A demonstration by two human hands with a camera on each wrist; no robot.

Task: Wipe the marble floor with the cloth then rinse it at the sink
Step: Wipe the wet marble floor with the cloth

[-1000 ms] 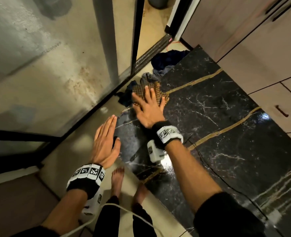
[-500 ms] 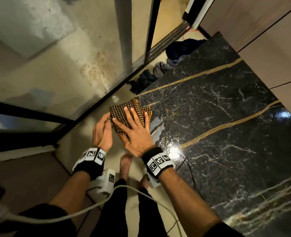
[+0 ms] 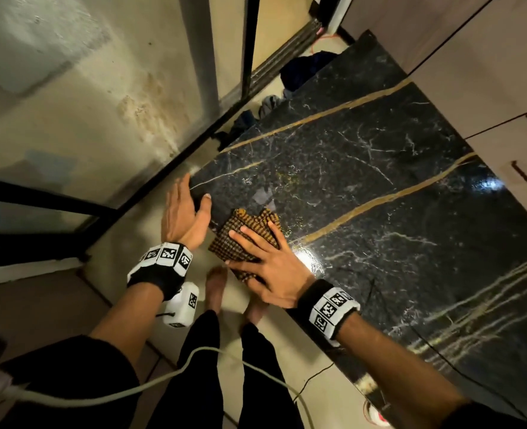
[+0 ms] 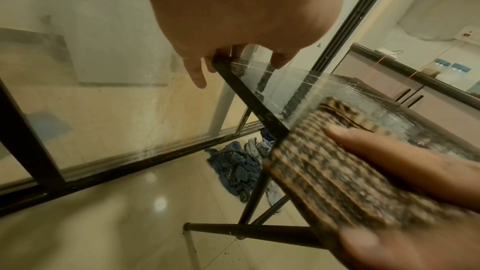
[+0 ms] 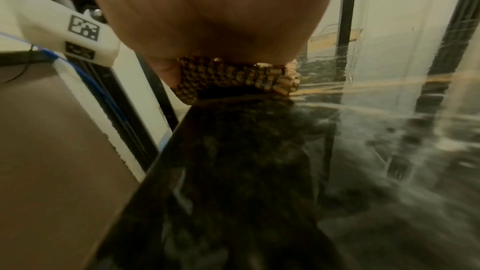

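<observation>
The right hand (image 3: 268, 270) lies with its fingers (image 3: 246, 239) spread straight and flat on the checked cloth (image 3: 243, 233), pressing it onto the near corner of the black marble slab (image 3: 364, 181), part of it hanging over the edge. The left hand (image 3: 183, 212) rests open-fingered on the slab's edge, just beside the cloth. Woven, soft and likely damp, the cloth should bunch easily and slide on the glossy, gold-veined stone; a flat palm suits wiping, a gathered fistful carrying.

No readable text, brands or nos. anywhere. Only b/w square marker codes on both wristbands (image 3: 166, 254) & white wrist camera box (image 5: 78, 34); small dark label below, prob. too blurred.
</observation>
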